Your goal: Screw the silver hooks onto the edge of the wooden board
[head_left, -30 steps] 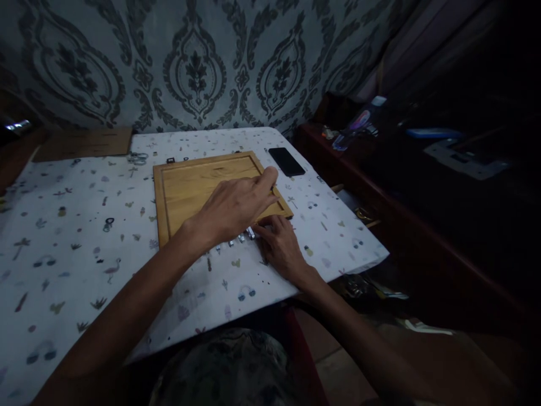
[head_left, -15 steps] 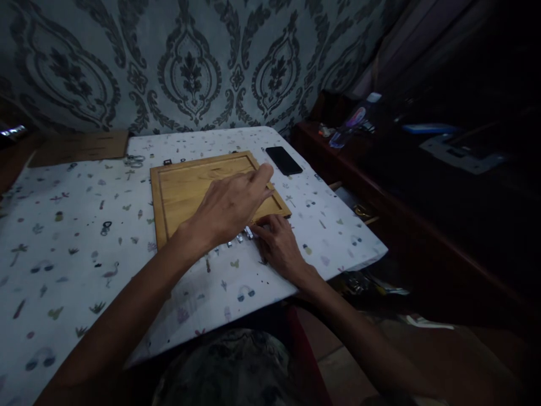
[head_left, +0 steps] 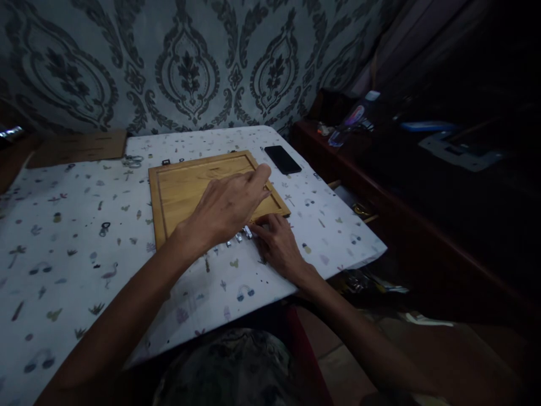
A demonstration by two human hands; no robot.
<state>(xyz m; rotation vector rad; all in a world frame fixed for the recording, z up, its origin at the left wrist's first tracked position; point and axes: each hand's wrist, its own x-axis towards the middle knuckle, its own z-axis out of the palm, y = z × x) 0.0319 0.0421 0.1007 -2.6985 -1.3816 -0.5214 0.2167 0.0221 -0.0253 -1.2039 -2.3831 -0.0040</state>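
Note:
A framed wooden board [head_left: 186,186] lies flat on the patterned tablecloth. Over its right half, my left hand [head_left: 230,206] is closed with the thumb raised and pressed in on the fingers; whatever it grips is hidden beneath the fist. My right hand [head_left: 276,242] rests at the board's near right corner, its fingers bent together against the near edge, and what lies between them is hidden. Several small shiny metal pieces [head_left: 239,237] lie along that near edge, between my two hands.
A black phone [head_left: 283,159] lies right of the board. Behind left are scissors [head_left: 133,162] and a cardboard sheet [head_left: 80,148]. A small metal clasp [head_left: 105,228] is on the cloth at left. A bottle [head_left: 353,119] leans on the dark red furniture at right, above an open drawer [head_left: 353,200].
The whole view has shifted very slightly. Both hands keep the same places and grips, and the board has not visibly moved on the table.

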